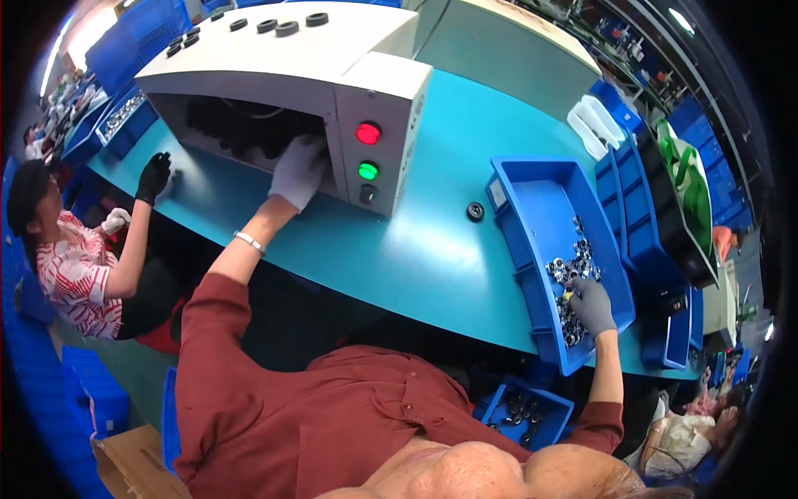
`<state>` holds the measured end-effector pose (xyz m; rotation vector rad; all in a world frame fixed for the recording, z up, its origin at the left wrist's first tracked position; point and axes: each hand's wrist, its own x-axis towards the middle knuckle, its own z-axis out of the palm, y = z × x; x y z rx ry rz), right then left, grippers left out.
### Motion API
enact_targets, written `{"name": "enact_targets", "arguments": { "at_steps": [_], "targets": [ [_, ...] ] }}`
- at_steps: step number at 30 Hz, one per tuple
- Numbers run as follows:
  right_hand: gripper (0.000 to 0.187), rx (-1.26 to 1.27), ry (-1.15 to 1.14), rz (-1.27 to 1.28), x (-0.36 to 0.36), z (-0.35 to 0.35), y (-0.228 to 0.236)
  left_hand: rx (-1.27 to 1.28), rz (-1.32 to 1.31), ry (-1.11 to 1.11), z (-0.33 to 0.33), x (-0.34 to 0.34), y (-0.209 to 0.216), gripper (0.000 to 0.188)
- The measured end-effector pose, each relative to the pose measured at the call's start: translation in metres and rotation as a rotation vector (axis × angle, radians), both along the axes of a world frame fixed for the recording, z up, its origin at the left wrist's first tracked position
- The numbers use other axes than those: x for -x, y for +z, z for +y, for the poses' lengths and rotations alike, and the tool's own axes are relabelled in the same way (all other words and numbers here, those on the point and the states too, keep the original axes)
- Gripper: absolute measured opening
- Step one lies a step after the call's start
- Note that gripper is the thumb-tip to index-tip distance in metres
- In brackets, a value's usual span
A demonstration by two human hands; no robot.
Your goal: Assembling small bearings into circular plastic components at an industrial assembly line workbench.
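Observation:
My left hand (298,173), in a pale glove, reaches into the dark opening of a white machine (237,81). Its fingers are lost in the shadow beside dark shapes inside. A red button (368,132), a green button (368,170) and a black knob (367,194) sit on the panel to its right. My right hand (593,306), in a grey glove, is down in a long blue bin (532,195). Its fingers are curled among small shiny metal parts (582,259); what they grip is too small to make out. A black ring-shaped part (475,211) lies on the table left of the bin.
Several black rings (287,29) lie on top of the machine. The teal table (445,249) holds a white tray (595,126) at the far right. A co-worker's black-gloved hand (154,177) is at the left. A lower blue bin (549,407) with dark parts stands below the table edge.

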<state>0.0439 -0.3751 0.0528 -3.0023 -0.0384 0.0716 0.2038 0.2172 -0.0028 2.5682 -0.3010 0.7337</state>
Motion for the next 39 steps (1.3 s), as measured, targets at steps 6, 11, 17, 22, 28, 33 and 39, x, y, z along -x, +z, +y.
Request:
{"name": "enact_targets", "arguments": {
  "at_steps": [6,11,17,22,28,33,39],
  "targets": [
    [0.025,-0.077,-0.023,0.007,0.012,0.006,0.006,-0.156,0.051,-0.042,-0.006,-0.057,-0.035,0.040],
    [0.027,-0.141,-0.007,-0.011,0.016,0.006,0.012,-0.023,0.024,-0.053,-0.008,-0.086,-0.051,0.035],
    [0.022,-0.141,-0.066,0.128,0.019,0.020,0.022,-0.150,0.205,0.056,-0.006,-0.089,-0.027,0.033],
    [0.017,-0.203,-0.081,0.230,0.018,0.028,0.030,-0.109,-0.128,-0.032,0.008,-0.104,-0.057,0.033],
    [0.010,-0.117,0.008,0.003,0.029,0.031,0.028,0.178,-0.265,-0.100,0.001,-0.070,-0.019,0.029],
    [0.009,-0.284,-0.084,-0.125,0.036,0.036,0.036,0.937,0.157,-0.140,0.009,0.011,-0.014,0.020],
    [0.024,-0.732,-0.144,-0.306,0.065,0.096,0.058,1.159,0.228,-0.271,-0.044,0.130,0.001,0.050]
  ]
}}
